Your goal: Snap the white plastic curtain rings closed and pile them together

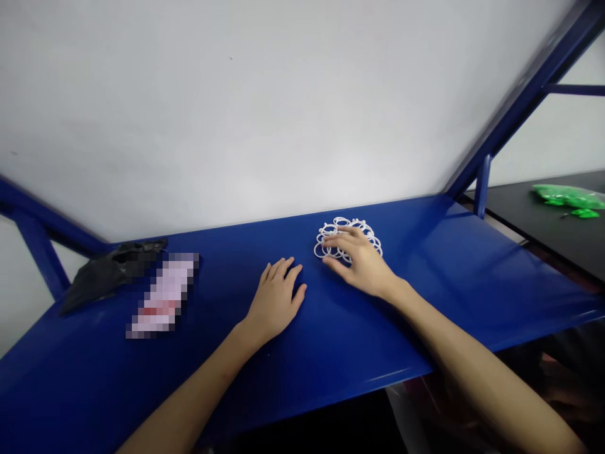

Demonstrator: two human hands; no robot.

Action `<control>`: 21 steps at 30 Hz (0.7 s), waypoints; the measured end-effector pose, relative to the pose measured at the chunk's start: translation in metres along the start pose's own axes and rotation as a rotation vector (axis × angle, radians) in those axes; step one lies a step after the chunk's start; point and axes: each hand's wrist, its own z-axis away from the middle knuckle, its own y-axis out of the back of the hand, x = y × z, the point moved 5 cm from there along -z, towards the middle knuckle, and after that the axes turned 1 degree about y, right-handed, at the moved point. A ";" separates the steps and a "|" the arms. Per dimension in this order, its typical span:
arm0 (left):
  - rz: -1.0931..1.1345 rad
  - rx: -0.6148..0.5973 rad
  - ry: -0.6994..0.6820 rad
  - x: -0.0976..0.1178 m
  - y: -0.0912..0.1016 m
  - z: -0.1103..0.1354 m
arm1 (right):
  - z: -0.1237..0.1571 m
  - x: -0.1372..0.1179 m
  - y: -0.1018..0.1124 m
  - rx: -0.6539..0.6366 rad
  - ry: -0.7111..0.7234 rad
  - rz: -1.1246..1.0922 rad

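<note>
A pile of thin white rings (324, 248), some with small knobs on them, lies toward the back of the blue shelf (246, 243). Over the pile rests my right hand (362, 260), its fingers spread and partly covering the rings. Whether a ring is pinched under the fingers is not visible, though none shows lifted. My left hand (276, 296) lies palm down on the shelf to the left of the pile, fingers apart, holding nothing.
On the left of the shelf are a black plastic bag (101, 274) and a blurred-out pink packet (165, 293). Blue metal posts (482, 186) frame both sides. A dark table (534, 217) at the right bears a clear bag of green pieces (570, 197).
</note>
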 end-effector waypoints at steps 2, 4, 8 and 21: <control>-0.032 0.014 -0.016 0.001 -0.001 0.001 | 0.003 -0.019 -0.010 -0.136 0.094 -0.071; -0.055 0.021 -0.037 0.002 -0.002 0.001 | 0.006 -0.034 -0.017 -0.248 0.148 -0.096; -0.070 0.027 -0.060 0.003 -0.002 0.001 | 0.008 -0.044 -0.021 -0.338 0.156 -0.092; -0.032 0.031 -0.065 0.002 -0.001 0.001 | 0.009 -0.041 -0.020 -0.371 0.143 -0.121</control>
